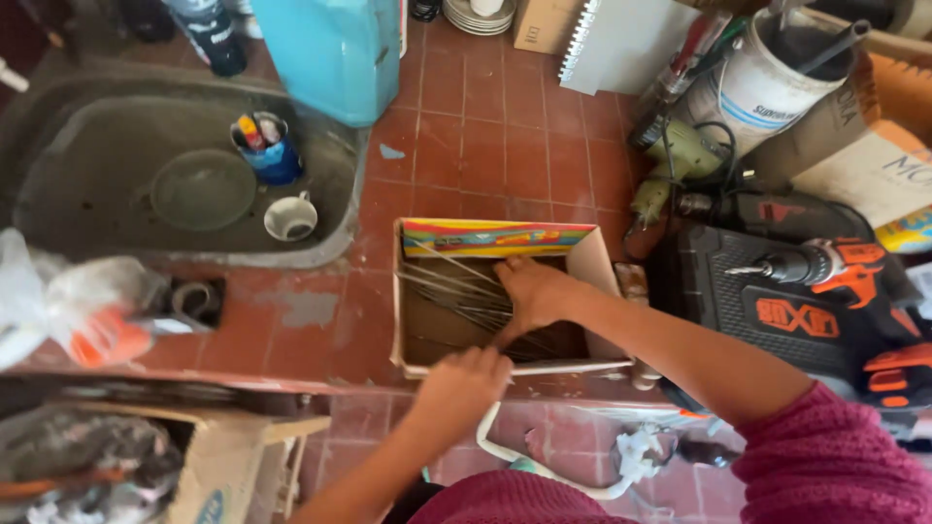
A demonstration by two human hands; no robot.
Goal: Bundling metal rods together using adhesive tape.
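A counter of worn red tiles (485,126) fills the view, seen from above, with a grey stone sink (58,165) sunk into its far left part. In the sink sit a round glass lid (202,189), a white cup (290,218) and a blue mug (272,155) stuffed with small items. Near the middle of the counter, at its near edge, stands an open cardboard box (413,301) with a brightly coloured flap at its far side; a loose bundle of thin metal rods (451,286) lies across its floor. The right hand (534,291) reaches down into the box from the right, palm down, fingers curled and spread over the rods and touching them; whether it actually grips any I cannot tell. The left hand (466,378) rests at the near wall of the box, its fingers bent over the rim as if steadying it, holding nothing else. The right arm wears a dark pink knitted sleeve (825,456). To the right of the box lies an open black tool case (777,311) with an orange and black power drill (825,267) on top. Farther right and beyond, a pale green drill (680,155) leans beside a white bucket (767,87) full of tools. A turquoise container (330,53) stands at the far side, behind the sink, and crumpled plastic bags (68,301) lie on the near left.
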